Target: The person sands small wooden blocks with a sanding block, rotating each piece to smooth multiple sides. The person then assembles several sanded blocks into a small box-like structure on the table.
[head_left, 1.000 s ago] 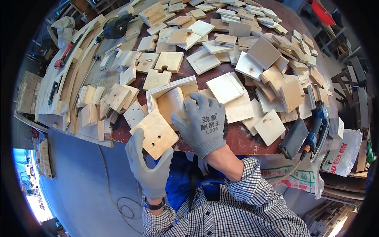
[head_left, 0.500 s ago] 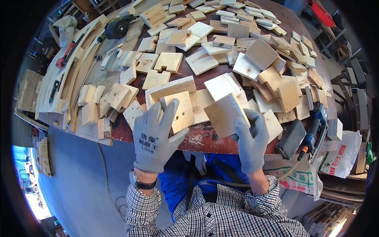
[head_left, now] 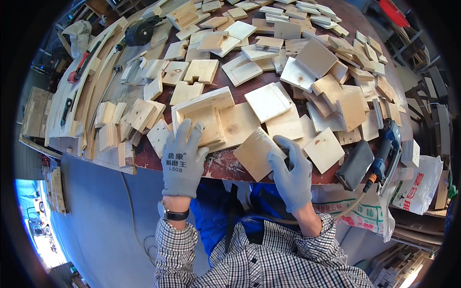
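Both my hands wear grey work gloves. My left hand [head_left: 185, 156] has its fingers stretched out against the near left end of an L-shaped plywood assembly [head_left: 204, 102] on the table. Between the thumb and fingers of my right hand [head_left: 290, 173] is the right edge of a square plywood piece [head_left: 259, 152], tilted near the table's front edge. A flat wooden panel [head_left: 238, 124] lies just behind that piece. To its right are a pale square board [head_left: 268, 102] and another square piece [head_left: 325, 150].
Loose plywood offcuts [head_left: 242, 69] cover much of the red table [head_left: 225, 165]. At right lie a blue-and-black power tool [head_left: 384, 153] with a hose and a dark block [head_left: 355, 165]. Long boards [head_left: 86, 105] with hand tools run along the left. White plastic bags [head_left: 418, 187] hang at right.
My right hand has moved left and down with the square piece. The holed piece by my left hand no longer shows; that hand has shifted slightly, its fingers now against the assembly.
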`<state>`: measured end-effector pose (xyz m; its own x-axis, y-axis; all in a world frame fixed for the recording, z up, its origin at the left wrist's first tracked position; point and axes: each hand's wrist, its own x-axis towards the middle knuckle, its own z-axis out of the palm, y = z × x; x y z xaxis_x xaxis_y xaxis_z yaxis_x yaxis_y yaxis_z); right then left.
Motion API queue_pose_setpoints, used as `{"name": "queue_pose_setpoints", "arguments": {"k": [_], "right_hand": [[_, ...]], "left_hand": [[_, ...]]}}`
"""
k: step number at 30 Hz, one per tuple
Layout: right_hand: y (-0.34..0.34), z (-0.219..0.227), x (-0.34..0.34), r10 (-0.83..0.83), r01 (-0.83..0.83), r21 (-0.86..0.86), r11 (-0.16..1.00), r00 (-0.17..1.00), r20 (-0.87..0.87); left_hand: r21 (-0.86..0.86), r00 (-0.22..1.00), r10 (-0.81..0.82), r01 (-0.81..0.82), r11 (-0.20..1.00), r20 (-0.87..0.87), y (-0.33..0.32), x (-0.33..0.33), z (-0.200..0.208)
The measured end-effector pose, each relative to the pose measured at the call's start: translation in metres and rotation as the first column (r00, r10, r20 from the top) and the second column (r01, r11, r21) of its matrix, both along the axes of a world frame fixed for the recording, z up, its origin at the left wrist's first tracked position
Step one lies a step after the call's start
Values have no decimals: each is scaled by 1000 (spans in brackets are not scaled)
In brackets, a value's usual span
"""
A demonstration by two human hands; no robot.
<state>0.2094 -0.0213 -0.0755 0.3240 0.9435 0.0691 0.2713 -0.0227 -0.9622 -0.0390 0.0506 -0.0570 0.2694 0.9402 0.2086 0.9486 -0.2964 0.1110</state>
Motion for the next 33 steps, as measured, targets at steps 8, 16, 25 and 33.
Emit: {"name": "queue_pose_setpoints", "arguments": {"k": [8, 16, 25, 33], "right_hand": [[4, -16, 3, 60, -41, -104, 994, 980, 189], [11, 12, -5, 54, 11, -81, 997, 647, 760], [94, 28, -62, 322, -534, -119, 837, 305, 896], [112, 45, -13, 522, -661, -21, 750, 572, 633]], "left_hand": [[-65, 993, 27, -20, 998, 116, 6, -2, 0], [291, 749, 54, -322, 901, 660, -30, 10, -46], [-56, 615, 212, -263, 963, 760, -11, 1, -64], [10, 713, 211, -292, 956, 669, -9, -2, -65]]}}
